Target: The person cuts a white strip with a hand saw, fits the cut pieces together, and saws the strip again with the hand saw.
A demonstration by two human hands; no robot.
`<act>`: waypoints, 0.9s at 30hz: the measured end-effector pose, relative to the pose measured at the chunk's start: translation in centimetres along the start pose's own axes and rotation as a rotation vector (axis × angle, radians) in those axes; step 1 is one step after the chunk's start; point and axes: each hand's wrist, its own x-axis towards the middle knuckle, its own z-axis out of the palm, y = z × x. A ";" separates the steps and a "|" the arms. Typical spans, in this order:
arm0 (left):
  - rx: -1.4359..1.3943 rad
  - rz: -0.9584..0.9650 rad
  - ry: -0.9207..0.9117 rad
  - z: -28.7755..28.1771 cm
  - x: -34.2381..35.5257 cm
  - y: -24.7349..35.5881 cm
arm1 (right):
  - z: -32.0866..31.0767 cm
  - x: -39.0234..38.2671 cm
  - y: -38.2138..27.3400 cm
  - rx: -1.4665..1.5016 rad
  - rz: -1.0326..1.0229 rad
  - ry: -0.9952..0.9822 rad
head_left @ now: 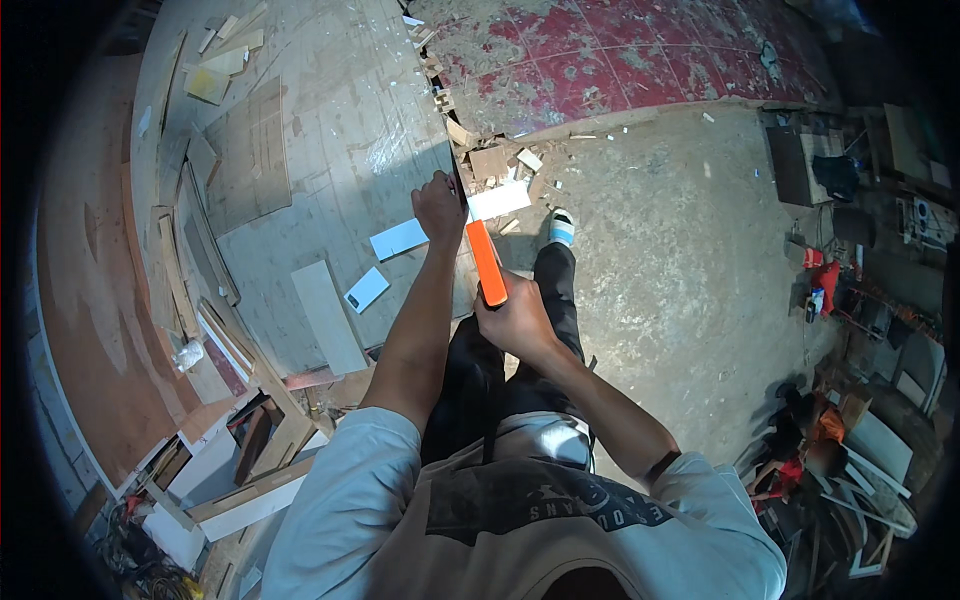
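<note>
My right hand [510, 320] is closed round the orange handle [485, 262] of a tool whose slim pale end reaches up toward the edge of the grey wooden platform [340, 150]. My left hand [438, 208] is curled at that edge, above and left of the handle; what its fingers grip is too small to make out. A white piece [500, 200] lies just beyond the tool. On the platform left of my hands are a pale rectangular piece [398, 239], a white phone-like object [367, 290] and a long pale board [330, 318].
My shoe [561, 228] is on the concrete floor [680, 250], near wood offcuts [488, 162]. A stained red surface [630, 60] lies at the top. Stacked boards [240, 480] fill the lower left; red items [822, 285] and piled clutter [880, 460] line the right.
</note>
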 end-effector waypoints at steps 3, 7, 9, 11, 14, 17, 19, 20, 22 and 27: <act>0.033 -0.003 0.017 0.1 -0.1 0.1 | -0.3 -0.2 -1.1 0.032 0.008 0.001; 0.041 0.041 0.026 0.3 -0.1 -0.3 | -1.3 -1.7 -3.9 0.096 0.096 -0.083; 0.018 0.040 0.024 0.1 -0.2 -0.4 | -1.3 -1.5 -3.6 0.084 0.048 -0.077; -0.006 0.040 0.023 0.2 -0.1 -0.3 | -1.4 -1.1 -3.5 0.072 0.001 -0.069; 0.018 0.066 0.051 0.3 -0.2 -0.1 | -1.6 -0.7 -4.2 0.095 0.118 -0.105; 0.053 0.045 0.072 0.5 -0.2 -0.3 | -1.8 -1.1 -4.7 0.084 0.153 -0.103; 0.016 0.014 0.085 0.6 -0.4 0.0 | -2.4 -1.6 -5.2 0.096 0.178 -0.107; 0.014 0.015 0.086 0.6 -0.4 0.1 | -2.2 -1.3 -4.7 0.095 0.178 -0.106; 0.006 -0.029 0.047 0.6 -0.4 0.3 | -1.9 -0.4 -3.9 0.051 -0.078 0.005; 0.001 -0.028 0.035 0.5 -0.6 -0.4 | -2.3 -1.2 -5.0 0.090 0.145 -0.108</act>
